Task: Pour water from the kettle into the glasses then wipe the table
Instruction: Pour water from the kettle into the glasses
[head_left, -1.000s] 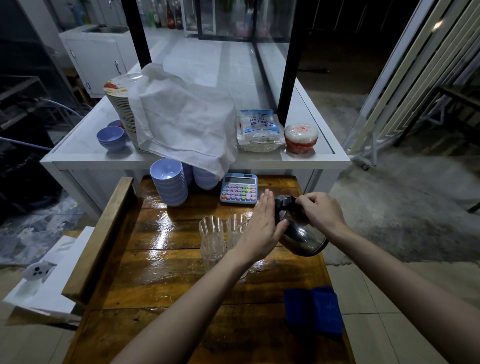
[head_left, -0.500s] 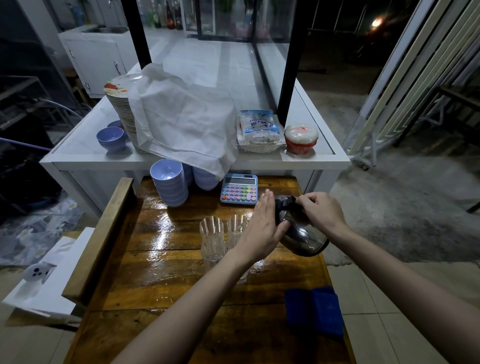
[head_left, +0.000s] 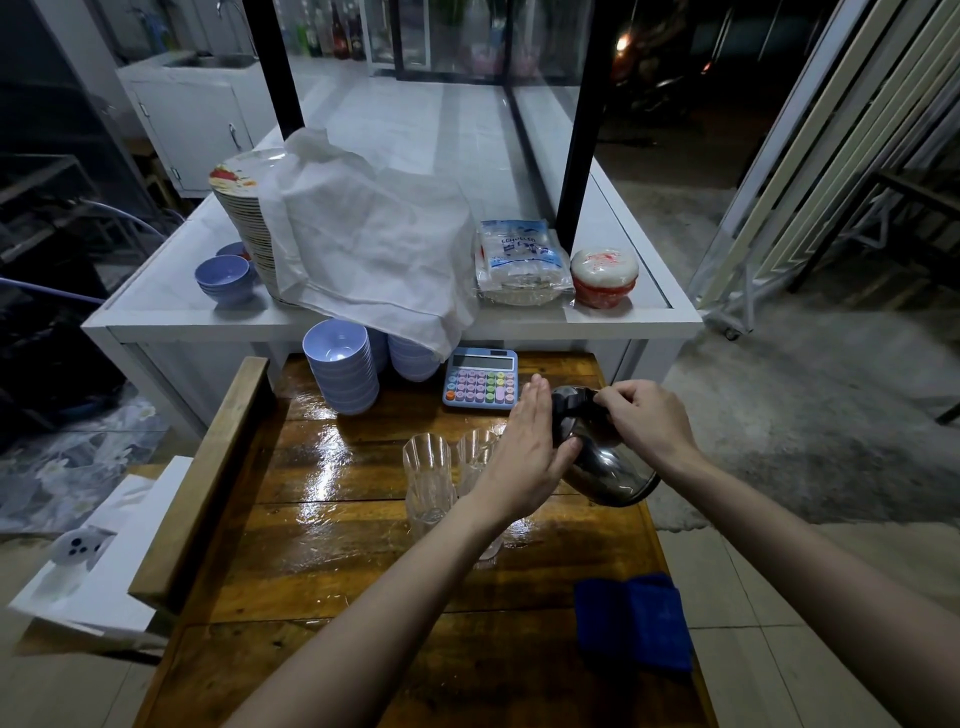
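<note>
Here both hands (head_left: 530, 457) tilt the kettle (head_left: 602, 462) over clear glasses (head_left: 428, 467).

Wet wooden table (head_left: 332, 571): glasses (head_left: 427, 467), cloth (head_left: 634, 621), calculator (head_left: 480, 378)

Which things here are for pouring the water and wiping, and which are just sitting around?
For the job: kettle, glasses, blue cloth, wooden table.

Just lying about: calculator, stacked blue bowls, plates, white cloth.
</note>
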